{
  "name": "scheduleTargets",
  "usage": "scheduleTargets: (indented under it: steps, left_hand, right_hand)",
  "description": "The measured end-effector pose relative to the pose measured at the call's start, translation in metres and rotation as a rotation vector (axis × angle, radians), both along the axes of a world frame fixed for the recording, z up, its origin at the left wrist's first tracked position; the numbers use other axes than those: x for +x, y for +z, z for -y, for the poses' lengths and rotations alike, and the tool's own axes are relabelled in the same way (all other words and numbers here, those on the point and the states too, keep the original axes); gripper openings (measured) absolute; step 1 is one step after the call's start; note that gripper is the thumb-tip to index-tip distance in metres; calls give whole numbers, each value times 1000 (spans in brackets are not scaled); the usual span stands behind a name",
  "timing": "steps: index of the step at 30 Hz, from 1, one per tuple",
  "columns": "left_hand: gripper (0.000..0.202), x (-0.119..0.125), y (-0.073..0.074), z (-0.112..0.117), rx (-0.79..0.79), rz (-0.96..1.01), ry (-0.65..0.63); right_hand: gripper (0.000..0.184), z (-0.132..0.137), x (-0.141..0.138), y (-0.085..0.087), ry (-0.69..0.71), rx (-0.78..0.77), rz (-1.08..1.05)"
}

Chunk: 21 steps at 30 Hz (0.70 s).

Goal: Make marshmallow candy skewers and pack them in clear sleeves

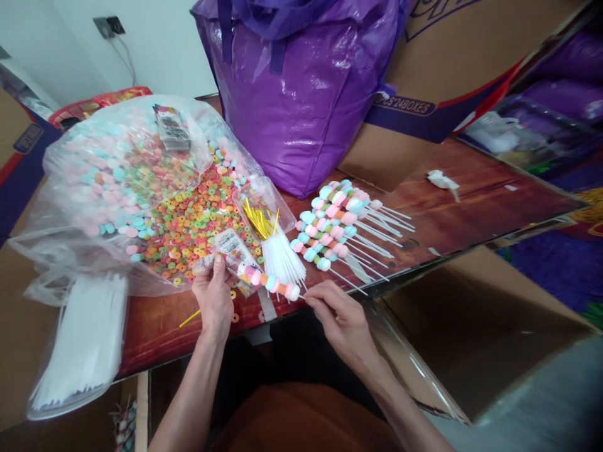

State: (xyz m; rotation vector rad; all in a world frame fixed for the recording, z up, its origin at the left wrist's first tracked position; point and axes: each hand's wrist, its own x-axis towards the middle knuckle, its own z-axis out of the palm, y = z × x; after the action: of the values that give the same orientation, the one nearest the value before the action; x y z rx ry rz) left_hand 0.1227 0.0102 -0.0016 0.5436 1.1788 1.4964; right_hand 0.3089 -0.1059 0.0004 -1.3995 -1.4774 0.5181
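My left hand (215, 304) pinches a small clear printed bag (233, 266) between thumb and fingers. My right hand (343, 321) is closed on the white stick of a candy skewer (274, 284), threaded with pink, white, blue and orange pieces. The skewer's far end lies at the bag's mouth and seems partly inside it. To the right of the skewer, a pile of finished candy skewers (330, 220) lies on the dark red table (490, 188), sticks pointing right. Gold twist ties (260, 220) and loose white sticks (282, 254) lie just beyond my hands.
A large clear plastic bag (70, 157) of marshmallows and ring candies (198, 213) covers the left. White sticks (85, 339) fill a pack at the front left. Behind stand a purple bag (301, 107) and a carton (452, 63). An open box (480, 326) sits below the table's right edge.
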Motion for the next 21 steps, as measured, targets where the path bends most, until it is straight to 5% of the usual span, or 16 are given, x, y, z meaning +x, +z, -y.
scheduleTargets:
  steps: [6,21]
  left_hand:
    - [43,3,-4,3,-9,-119,-133]
    - [41,20,2,18,-22,128,-167]
  right_hand:
    - [16,-1,-9,-4,-27,-20,-41]
    - [19,-2,-45,-10,-123,65,160]
